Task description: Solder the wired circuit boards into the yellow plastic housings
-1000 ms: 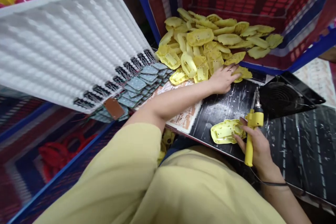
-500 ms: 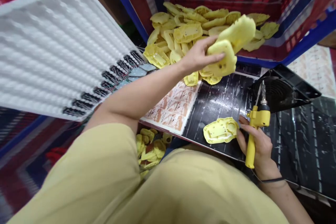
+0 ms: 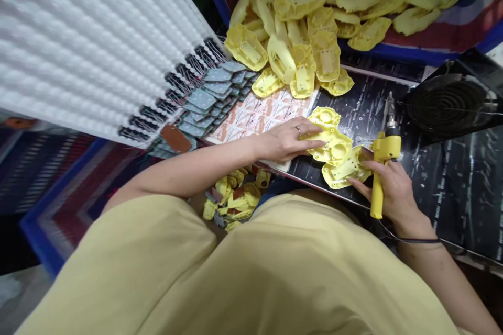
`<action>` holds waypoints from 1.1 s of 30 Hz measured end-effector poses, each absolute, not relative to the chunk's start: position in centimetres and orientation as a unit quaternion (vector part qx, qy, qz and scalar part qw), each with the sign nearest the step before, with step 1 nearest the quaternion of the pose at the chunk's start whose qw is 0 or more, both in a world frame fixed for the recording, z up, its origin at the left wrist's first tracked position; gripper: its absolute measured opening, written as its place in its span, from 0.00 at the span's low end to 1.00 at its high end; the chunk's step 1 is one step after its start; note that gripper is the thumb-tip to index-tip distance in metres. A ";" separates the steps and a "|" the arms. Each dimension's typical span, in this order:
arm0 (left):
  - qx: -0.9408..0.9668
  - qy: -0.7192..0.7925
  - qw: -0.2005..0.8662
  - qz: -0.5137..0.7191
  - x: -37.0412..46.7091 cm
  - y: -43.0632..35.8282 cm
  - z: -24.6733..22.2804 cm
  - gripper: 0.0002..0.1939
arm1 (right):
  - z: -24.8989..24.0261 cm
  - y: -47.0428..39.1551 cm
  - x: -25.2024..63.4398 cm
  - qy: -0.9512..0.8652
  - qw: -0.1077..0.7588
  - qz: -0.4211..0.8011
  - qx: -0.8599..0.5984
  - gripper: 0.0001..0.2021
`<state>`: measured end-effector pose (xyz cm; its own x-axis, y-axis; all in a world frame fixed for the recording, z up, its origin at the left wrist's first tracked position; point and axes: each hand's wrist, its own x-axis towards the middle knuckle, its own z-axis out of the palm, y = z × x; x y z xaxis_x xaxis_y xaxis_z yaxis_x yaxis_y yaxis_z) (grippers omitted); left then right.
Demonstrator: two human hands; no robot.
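Okay, looks like the placing step: left hand [image 3: 286, 140] pinches two shells [image 3: 333, 141] at the surface [image 3: 428, 188], right hand [image 3: 393, 186] grips the gun [image 3: 379, 172], fingers touching a nearer shell [image 3: 341, 174]. Releasing probably calls for loosening the left fingers.

Scuffed black worktable [image 3: 463, 193], glossy under light; pale grey floor [image 3: 27, 298] lower left, beside blue-edged striped crate [image 3: 70, 193].

1. The white ridged tray [image 3: 90, 36] is cut off by the left and top edges.
2. The top edge also crops the heap of yellow shells [image 3: 301, 0].
3. The yellow tool [image 3: 378, 188] covers part of the right hand [image 3: 396, 188].
4. Lettering on the black worktop [image 3: 471, 183] is too small to read.
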<state>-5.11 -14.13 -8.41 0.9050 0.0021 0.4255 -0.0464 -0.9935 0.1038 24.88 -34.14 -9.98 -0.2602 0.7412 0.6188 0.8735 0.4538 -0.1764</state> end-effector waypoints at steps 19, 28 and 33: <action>0.910 0.401 0.104 -0.034 -0.4 -18.5 -5.5 0.42 | -9.8 -35.2 26.2 -0.779 0.293 -0.006 -0.554 0.29; 0.971 0.199 0.114 -0.066 -1.2 -12.6 -5.4 0.42 | -10.2 -35.3 23.5 -0.789 0.309 -0.144 -0.512 0.23; 0.977 0.191 0.079 0.050 -2.8 -12.1 -5.7 0.31 | -10.7 -35.2 23.4 -0.771 0.325 -0.138 -0.530 0.28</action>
<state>-2.78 -12.09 -5.68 0.9219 0.3815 0.0677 0.3655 -0.9143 0.1743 23.43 -35.24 -10.73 -0.2271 0.7282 0.6467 0.9071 0.3998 -0.1317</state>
